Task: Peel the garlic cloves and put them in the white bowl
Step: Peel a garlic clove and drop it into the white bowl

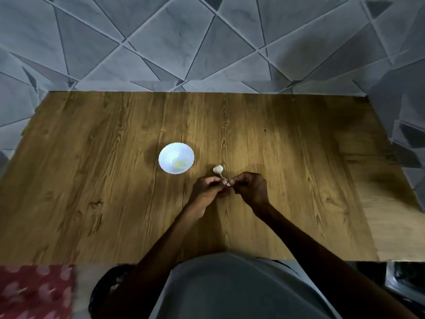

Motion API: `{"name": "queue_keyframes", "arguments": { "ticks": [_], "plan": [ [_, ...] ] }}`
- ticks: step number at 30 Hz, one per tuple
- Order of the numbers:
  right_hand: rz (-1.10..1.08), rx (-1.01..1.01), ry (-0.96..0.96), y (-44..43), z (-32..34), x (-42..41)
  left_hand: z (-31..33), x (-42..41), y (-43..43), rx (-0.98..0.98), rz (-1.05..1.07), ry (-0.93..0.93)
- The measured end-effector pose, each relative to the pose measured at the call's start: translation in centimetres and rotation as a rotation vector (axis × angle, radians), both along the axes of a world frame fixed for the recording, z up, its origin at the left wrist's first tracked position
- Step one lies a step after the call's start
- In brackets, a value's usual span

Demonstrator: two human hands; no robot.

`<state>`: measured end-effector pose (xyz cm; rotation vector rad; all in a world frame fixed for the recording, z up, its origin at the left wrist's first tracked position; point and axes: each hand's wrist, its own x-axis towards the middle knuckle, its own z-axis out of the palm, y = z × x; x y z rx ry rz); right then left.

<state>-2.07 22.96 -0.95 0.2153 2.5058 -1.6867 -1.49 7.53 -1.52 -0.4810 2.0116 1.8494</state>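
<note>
Garlic (218, 169) lies on the table (115, 180) just right of the bowl (164, 155), touching distance from the hands. The left hand (207, 188) and right hand (250, 188) pinch a pale bit between curled fingertips, probably a clove (225, 181). It looks light and firm, and its brittle, papery skin is best nicked at one tip.

Home kitchen: tiled wall (207, 42), wooden table (92, 180).

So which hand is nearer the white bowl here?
Left. The left hand sits right of the white bowl, toward the person; the right hand lies farther right.
</note>
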Motion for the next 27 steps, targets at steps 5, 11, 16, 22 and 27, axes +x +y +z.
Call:
{"name": "queue_keyframes", "arguments": {
  "ticks": [5,11,16,22,27],
  "plan": [
    [0.183,0.244,0.29,-0.7,-0.3,0.9,1.1,-0.3,0.9,-0.036,0.158,-0.166],
    [0.293,0.327,0.437,0.0,-0.6,0.8,2.0,-0.6,0.8,0.165,0.236,-0.316],
    [0.322,0.204,0.399,0.6,0.4,0.1,2.4,-0.7,-1.0,0.213,-0.001,-0.298],
    [0.282,-0.129,0.018,0.7,0.3,0.0,0.4,-0.2,-0.4,-0.346,-0.203,0.233],
    [0.208,-0.415,-0.236,1.8,-0.1,0.6,-1.0,0.3,0.8,-0.416,-0.124,0.325]
  ]
}}
